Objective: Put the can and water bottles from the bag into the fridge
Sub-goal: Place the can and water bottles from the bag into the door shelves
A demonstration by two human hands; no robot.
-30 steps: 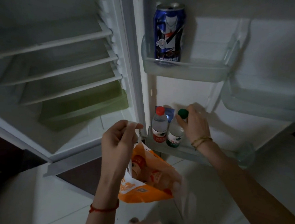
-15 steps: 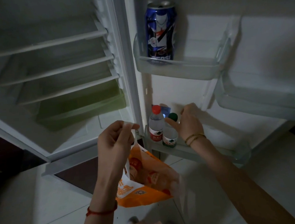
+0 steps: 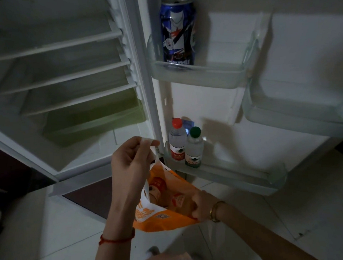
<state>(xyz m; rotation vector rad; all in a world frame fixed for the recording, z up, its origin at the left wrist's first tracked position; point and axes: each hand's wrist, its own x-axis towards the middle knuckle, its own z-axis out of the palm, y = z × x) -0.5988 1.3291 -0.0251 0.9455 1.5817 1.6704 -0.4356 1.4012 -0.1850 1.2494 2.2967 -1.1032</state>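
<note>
The left hand point(image 3: 132, 159) pinched the white handle of the orange bag point(image 3: 163, 220). The right hand point(image 3: 200, 206) curled at the bag's mouth, its hold unclear. Above the bag stood a clear red-capped bottle point(image 3: 177, 143), a green-capped bottle point(image 3: 194, 146) and, higher, a blue can point(image 3: 178, 33).

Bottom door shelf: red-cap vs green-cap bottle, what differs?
Cap: the red-cap bottle has a red one, the green-cap bottle a green one. Label: red band on the red-cap bottle, green band on the green-cap bottle. Place: the red-cap bottle stands nearer the hinge side, the green-cap bottle to its right. Shared: both clear, upright, side by side in the lower door shelf.
</note>
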